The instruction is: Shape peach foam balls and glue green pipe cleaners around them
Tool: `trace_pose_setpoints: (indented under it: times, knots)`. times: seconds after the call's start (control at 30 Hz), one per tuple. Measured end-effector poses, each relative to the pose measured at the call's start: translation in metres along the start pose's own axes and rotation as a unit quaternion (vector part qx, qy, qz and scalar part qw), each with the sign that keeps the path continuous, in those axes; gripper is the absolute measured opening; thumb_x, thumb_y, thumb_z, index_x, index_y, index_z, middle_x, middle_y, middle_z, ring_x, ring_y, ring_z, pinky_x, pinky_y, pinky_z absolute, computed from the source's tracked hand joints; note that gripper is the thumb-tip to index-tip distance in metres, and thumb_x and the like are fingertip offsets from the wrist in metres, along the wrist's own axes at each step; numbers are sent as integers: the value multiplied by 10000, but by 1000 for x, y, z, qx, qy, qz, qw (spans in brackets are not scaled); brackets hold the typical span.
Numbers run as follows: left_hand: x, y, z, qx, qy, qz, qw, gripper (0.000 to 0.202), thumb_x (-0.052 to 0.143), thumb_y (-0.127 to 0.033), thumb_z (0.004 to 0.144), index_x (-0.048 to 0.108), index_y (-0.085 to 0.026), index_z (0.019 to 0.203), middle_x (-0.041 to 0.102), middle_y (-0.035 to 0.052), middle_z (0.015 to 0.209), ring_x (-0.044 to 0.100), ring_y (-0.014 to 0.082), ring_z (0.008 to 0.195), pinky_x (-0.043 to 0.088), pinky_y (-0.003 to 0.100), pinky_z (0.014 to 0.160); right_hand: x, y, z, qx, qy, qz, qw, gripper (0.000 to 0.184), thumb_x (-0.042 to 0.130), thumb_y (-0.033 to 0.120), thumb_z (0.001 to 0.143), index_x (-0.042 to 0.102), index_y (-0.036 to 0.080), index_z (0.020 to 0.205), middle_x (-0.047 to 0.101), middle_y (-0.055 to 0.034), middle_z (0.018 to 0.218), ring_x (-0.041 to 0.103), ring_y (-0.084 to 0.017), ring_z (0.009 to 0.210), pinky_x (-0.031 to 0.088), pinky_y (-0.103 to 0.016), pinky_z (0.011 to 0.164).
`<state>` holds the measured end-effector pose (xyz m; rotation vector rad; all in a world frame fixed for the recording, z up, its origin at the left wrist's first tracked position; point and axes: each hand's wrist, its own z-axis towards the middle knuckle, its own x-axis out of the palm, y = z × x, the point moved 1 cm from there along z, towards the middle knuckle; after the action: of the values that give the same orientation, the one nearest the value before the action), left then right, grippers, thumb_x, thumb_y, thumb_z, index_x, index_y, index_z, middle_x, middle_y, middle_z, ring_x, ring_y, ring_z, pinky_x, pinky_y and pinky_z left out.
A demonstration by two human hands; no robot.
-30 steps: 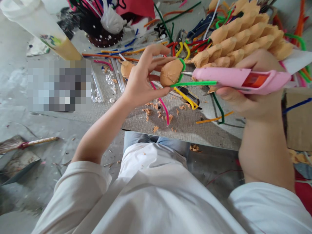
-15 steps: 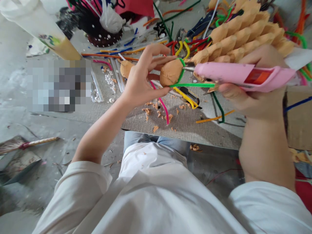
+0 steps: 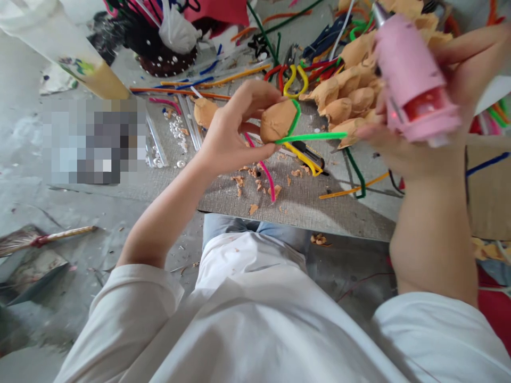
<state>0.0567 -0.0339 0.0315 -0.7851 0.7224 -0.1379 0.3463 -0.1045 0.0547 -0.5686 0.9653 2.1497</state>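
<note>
My left hand [image 3: 231,133] pinches an orange foam lump [image 3: 277,121] with a green pipe cleaner [image 3: 315,136] looped round it and sticking out to the right. My right hand [image 3: 447,111] grips a pink glue gun [image 3: 411,80], its nozzle tilted up and away from the lump. Behind the gun lies a cluster of orange foam petals [image 3: 351,90]. Both hands hover over a grey board [image 3: 303,202] strewn with foam crumbs.
Loose pipe cleaners [image 3: 207,88] in many colours, a yellow utility knife [image 3: 307,157], another foam lump [image 3: 205,111], pearls [image 3: 175,133] and clear glue sticks lie on the board. A dark pearl-studded object [image 3: 167,58] sits behind. A broom [image 3: 43,236] lies on the floor at left.
My right hand swung the glue gun up and back from the lump, from level with its nozzle at the lump to tilted upright. My left hand kept the lump almost still.
</note>
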Motion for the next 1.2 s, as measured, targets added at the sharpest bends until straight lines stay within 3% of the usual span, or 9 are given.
trace_pose_setpoints:
  times: [0.13, 0.23, 0.3, 0.4, 0.47, 0.57, 0.77, 1.0, 1.2]
  knots:
    - [0, 3, 0, 6, 4, -23, 1000, 614, 785, -481, 791, 536, -266, 1310, 655, 84, 1303, 693, 241, 1231, 645, 333, 913, 8, -15, -4, 4, 81, -68, 994, 932, 823, 764, 674, 347, 294, 1323, 491, -104, 1250, 655, -292, 1113, 583, -524, 930]
    - [1, 6, 0, 5, -1, -35, 999, 596, 787, -481, 797, 568, -253, 1301, 668, 88, 1276, 687, 247, 1223, 616, 385, 1000, 12, -19, -8, 50, 179, -105, 977, 963, 925, 599, 643, 384, 265, 1365, 491, -161, 1336, 646, -350, 1166, 568, -605, 994]
    - [2, 7, 0, 3, 8, -35, 999, 637, 795, -491, 787, 564, -227, 1319, 666, 100, 1261, 689, 255, 1191, 612, 410, 992, 9, -12, -8, 50, 193, -108, 974, 949, 940, 555, 630, 430, 273, 1379, 460, -167, 1394, 642, -347, 1184, 575, -602, 1006]
    - [4, 7, 0, 0, 21, -25, 999, 644, 786, -475, 794, 567, -197, 1333, 669, 106, 1223, 694, 247, 1134, 616, 422, 968, 1, 15, -2, 21, 148, -78, 986, 667, 867, 630, 711, 600, 277, 1210, 524, -122, 1321, 650, -302, 1142, 591, -546, 966]
    - [5, 6, 1, 3, 28, -13, 1000, 618, 768, -471, 808, 573, -194, 1325, 675, 104, 1200, 698, 241, 1116, 621, 410, 953, -1, 36, 0, -15, 123, -7, 992, 394, 744, 626, 854, 648, 303, 1060, 630, -53, 1056, 661, -231, 966, 593, -469, 878]
    - [8, 5, 1, 8, 38, -3, 999, 607, 758, -500, 813, 571, -216, 1316, 680, 98, 1204, 703, 235, 1121, 632, 366, 907, 2, 57, 1, -57, 83, 56, 993, 223, 610, 526, 983, 656, 313, 936, 652, -4, 854, 623, -182, 779, 554, -421, 805]
    - [6, 0, 1, 23, 43, -18, 999, 679, 790, -603, 774, 590, -241, 1312, 666, 99, 1281, 686, 263, 1177, 615, 422, 981, 13, 56, -1, -42, -6, 107, 993, 229, 629, 435, 986, 658, 287, 814, 660, 26, 732, 616, -154, 699, 523, -362, 679]
    - [5, -4, 3, 18, 80, -67, 994, 755, 805, -683, 732, 579, -254, 1311, 665, 85, 1339, 684, 288, 1241, 573, 507, 1113, 17, 53, -1, 9, 3, 163, 987, 286, 679, 521, 945, 681, 270, 809, 658, 20, 731, 608, -121, 634, 483, -315, 590]
    - [6, -4, 2, 41, 90, -73, 992, 681, 777, -612, 784, 569, -299, 1352, 658, 48, 1362, 653, 278, 1349, 559, 465, 1178, 20, 48, -3, 17, 7, 171, 985, 258, 678, 505, 956, 684, 270, 850, 669, 22, 731, 613, -127, 640, 511, -335, 629]
